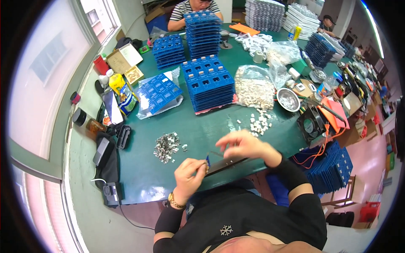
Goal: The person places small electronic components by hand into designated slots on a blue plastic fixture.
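Observation:
My left hand (188,175) is closed in a pinch at the table's front edge. A small blue bit (207,160) shows at its fingertips, but what the fingers hold is too small to make out. To its right, my right hand (242,144) hovers with fingers bent and apart, with nothing visible in them. Below that hand a dark flat strip (223,165) lies along the table edge. Beyond my left hand sits a pile of small metal-and-dark parts (166,147). Loose small white pieces (260,123) are scattered beyond my right hand.
Stacked blue trays (209,84) stand mid-table, with a bag of white pieces (254,86) and a metal bowl (288,100) to their right. Left are a bagged blue tray (160,93) and a yellow bottle (117,82). A black fan (311,124) stands right. A person (195,10) sits opposite.

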Available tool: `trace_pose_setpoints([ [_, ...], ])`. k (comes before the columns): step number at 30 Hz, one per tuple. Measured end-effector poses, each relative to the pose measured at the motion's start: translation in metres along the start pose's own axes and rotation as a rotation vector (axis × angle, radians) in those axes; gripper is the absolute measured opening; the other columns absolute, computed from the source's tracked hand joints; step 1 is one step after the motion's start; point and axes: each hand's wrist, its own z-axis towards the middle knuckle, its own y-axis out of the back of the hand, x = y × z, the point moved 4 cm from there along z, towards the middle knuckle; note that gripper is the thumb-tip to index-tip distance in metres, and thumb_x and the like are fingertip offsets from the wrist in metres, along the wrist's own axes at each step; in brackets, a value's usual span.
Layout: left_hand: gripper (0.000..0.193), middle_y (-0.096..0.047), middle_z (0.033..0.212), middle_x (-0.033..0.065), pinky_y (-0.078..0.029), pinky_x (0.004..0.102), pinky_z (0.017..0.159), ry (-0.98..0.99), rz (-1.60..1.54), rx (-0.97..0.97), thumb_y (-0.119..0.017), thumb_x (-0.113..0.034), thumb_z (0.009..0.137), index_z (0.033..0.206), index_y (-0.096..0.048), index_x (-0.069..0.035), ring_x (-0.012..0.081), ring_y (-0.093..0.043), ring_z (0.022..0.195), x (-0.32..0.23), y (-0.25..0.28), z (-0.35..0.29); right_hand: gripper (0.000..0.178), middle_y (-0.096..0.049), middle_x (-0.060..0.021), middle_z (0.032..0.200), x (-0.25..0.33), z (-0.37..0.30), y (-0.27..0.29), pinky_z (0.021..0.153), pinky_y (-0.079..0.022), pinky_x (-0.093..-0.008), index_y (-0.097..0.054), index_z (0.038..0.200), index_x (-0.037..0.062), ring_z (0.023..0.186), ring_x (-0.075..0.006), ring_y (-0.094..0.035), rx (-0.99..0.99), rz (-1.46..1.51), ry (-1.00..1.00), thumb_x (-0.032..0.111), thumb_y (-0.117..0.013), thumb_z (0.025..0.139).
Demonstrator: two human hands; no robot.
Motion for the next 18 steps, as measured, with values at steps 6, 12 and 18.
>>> trace_pose_setpoints([
  [6,0.011,-0.068,0.079,0.0099,-0.052,0.0295,0.061,-0.106,-0.17,0.195,-0.072,0.002,0.078,0.088,-0.07,0.0,0.0207,-0.066,0.069,-0.03,-0.061,0.0,0.03,-0.07,-0.0082,0.089,-0.016,-0.07,-0.03,0.062,-0.051,-0.0275,-0.068,0.108,0.0004,0.071,-0.0116,-0.063,-0.341,0.03,0.142,0.013,-0.076,0.082],
  [12,0.012,-0.068,0.082,0.0123,-0.049,0.0278,0.064,-0.01,-0.335,0.507,-0.06,-0.001,0.09,0.094,-0.069,0.003,0.0179,-0.063,0.071,-0.051,-0.121,-0.023,0.014,-0.068,-0.0086,0.081,-0.033,-0.166,-0.05,0.059,-0.049,-0.027,-0.069,0.096,-0.0005,0.068,-0.0133,-0.063,-0.717,0.071,0.17,0.007,-0.07,0.084],
  [18,0.021,-0.067,0.078,0.011,-0.049,0.0274,0.062,-0.062,-0.239,0.64,-0.052,-0.008,0.094,0.094,-0.069,0.005,0.0171,-0.061,0.067,-0.048,-0.147,-0.042,0.013,-0.069,-0.0049,0.077,-0.109,-0.334,-0.123,0.057,-0.05,-0.0242,-0.072,0.096,0.0024,0.064,-0.0088,-0.062,-1.003,0.422,-0.419,0.007,-0.068,0.084],
])
